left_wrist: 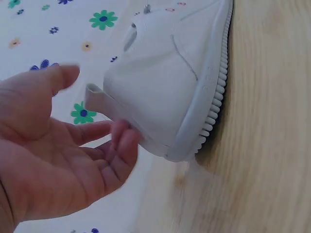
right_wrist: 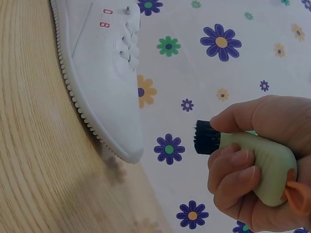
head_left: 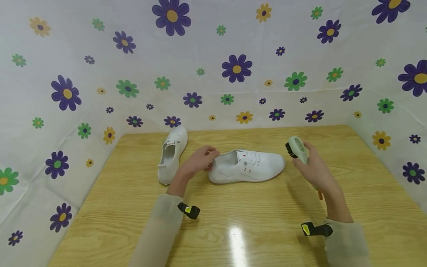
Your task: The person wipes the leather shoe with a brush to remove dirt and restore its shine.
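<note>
A white lace-up shoe (head_left: 257, 167) lies in the middle of the table, sole down, its toe toward the right. Behind its heel is my left hand (head_left: 200, 160). In the left wrist view the fingers (left_wrist: 121, 150) are loosely bent close against the heel, the thumb stands apart, and nothing is gripped; whether they touch the shoe I cannot tell. My right hand (head_left: 315, 168) grips a pale green brush (head_left: 299, 148) above the table, just beyond the toe. Its black bristles (right_wrist: 207, 137) face the shoe without touching it, and an orange loop (right_wrist: 297, 195) hangs from the handle.
A second white shoe (head_left: 171, 159) stands left of my left hand, toe toward the back. The wooden table (head_left: 213, 215) is bordered at the back and sides by a white cloth (head_left: 207, 48) printed with flowers. Each sleeve carries a black wrist camera (head_left: 190, 210).
</note>
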